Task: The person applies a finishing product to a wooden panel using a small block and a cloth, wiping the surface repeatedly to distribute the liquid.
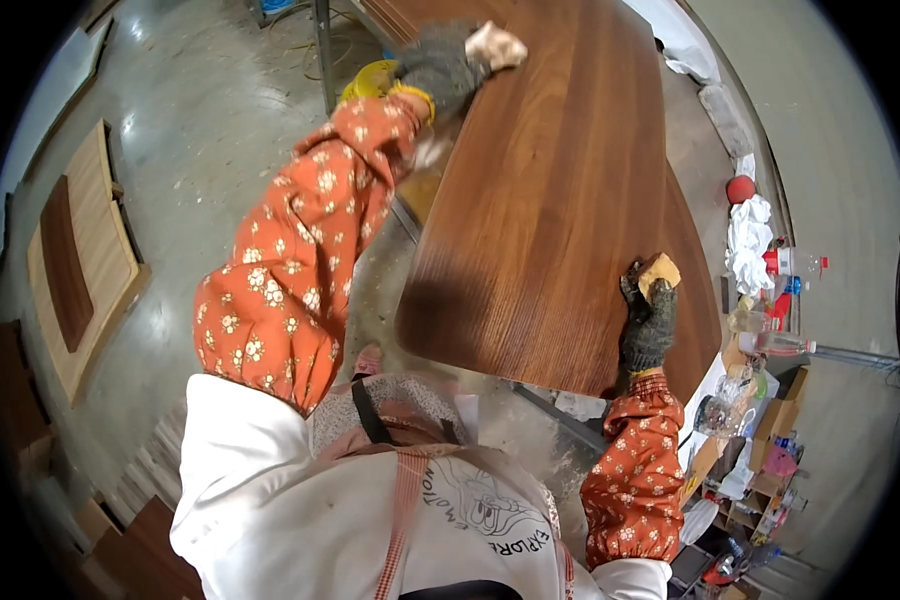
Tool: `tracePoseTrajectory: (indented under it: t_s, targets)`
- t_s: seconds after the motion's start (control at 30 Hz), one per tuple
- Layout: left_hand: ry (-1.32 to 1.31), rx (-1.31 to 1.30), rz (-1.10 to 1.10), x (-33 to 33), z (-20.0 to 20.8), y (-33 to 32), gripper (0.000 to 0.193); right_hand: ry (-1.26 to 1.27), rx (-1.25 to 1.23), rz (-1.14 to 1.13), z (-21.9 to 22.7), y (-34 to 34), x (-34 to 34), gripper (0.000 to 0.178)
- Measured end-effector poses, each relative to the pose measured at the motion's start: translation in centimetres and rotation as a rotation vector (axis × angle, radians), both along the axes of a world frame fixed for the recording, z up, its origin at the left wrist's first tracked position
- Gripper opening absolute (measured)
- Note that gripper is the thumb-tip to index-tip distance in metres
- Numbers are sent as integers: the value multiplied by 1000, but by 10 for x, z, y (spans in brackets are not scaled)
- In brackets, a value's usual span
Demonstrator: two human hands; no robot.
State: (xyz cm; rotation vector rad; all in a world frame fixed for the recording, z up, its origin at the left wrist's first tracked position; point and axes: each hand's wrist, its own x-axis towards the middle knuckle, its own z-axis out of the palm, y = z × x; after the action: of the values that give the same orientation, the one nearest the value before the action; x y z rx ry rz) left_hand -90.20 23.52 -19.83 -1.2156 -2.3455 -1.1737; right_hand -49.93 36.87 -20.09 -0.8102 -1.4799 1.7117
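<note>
A dark brown wood-grain panel (540,200) with rounded near corners lies in front of me, on top of another brown panel (692,270) that shows at its right. My left hand (440,70), in a dark grey glove, reaches to the panel's far left edge. It is closed on a pale crumpled cloth (496,46) that touches the panel; part of the fingers is hidden. At the near right edge, my right hand (650,325), gloved alike, is closed round a yellow-orange sponge (659,272).
A yellow round container (370,80) stands beyond my left forearm. A metal leg (324,50) rises near it. Light boards (90,265) lie on the floor at the left. Along the right are crumpled white paper (749,240), a red ball (740,189) and several plastic bottles (775,343).
</note>
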Motion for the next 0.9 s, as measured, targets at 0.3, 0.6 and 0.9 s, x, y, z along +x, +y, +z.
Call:
tracePoseTrajectory:
  t_s: [0.3, 0.6, 0.9]
  targets:
    - [268, 29, -328, 60, -14, -15, 31, 14, 4, -29, 10, 5, 2, 40]
    - [12, -59, -422, 197, -23, -203, 38, 51, -22, 4, 15, -3, -4, 36]
    - [588, -381, -487, 114, -3, -145, 44, -11, 47, -12, 12, 4, 4, 38]
